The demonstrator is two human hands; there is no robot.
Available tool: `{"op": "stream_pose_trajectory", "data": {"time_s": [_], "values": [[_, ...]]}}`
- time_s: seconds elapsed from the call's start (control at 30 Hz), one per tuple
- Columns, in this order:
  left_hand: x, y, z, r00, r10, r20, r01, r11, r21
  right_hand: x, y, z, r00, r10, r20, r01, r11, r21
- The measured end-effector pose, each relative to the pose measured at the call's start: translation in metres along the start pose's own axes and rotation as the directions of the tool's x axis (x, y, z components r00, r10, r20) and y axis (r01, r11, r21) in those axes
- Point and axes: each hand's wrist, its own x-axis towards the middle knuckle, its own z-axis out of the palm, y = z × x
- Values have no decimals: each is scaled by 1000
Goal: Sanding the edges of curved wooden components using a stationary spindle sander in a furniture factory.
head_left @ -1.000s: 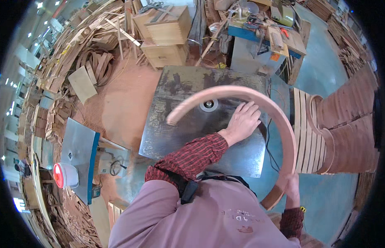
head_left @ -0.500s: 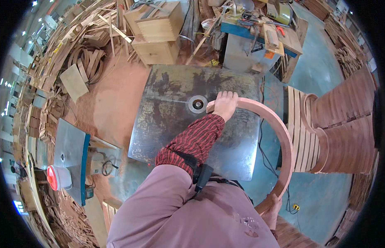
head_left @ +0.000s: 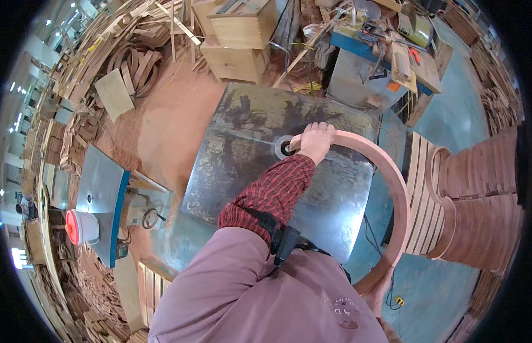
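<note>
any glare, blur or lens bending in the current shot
In the head view, white glare washes over the near right part of the metal tabletop; in the same head view, a light patch at the left is blown out, the blue edge of the side table bows, the corners go black, and the left hand shows no strong blur.

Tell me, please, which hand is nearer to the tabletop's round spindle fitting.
Left: the left hand is just right of the fitting; the right hand is farther, at lower right.
</note>
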Motion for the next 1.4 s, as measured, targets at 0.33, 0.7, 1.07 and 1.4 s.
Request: {"op": "stream_pose_trajectory", "data": {"time_s": [0.33, 0.7, 1.07, 1.4], "values": [[-20, -2, -5, 999, -13, -34, 13, 1000, 15, -29, -16, 25, 997, 68, -30, -67, 998, 21], [-51, -23, -32, 997, -2, -83, 8, 998, 66, -3, 14, -7, 996, -23, 81, 26, 999, -32], [-92, -56, -52, 991, -53, -119, 63, 994, 84, -3, 22, 3, 989, -33, 143, 51, 990, -129], [-124, -88, -56, 982, -167, -89, 180, 968, 176, -8, 20, 28, 988, -44, 147, 65, 987, -144]]}}
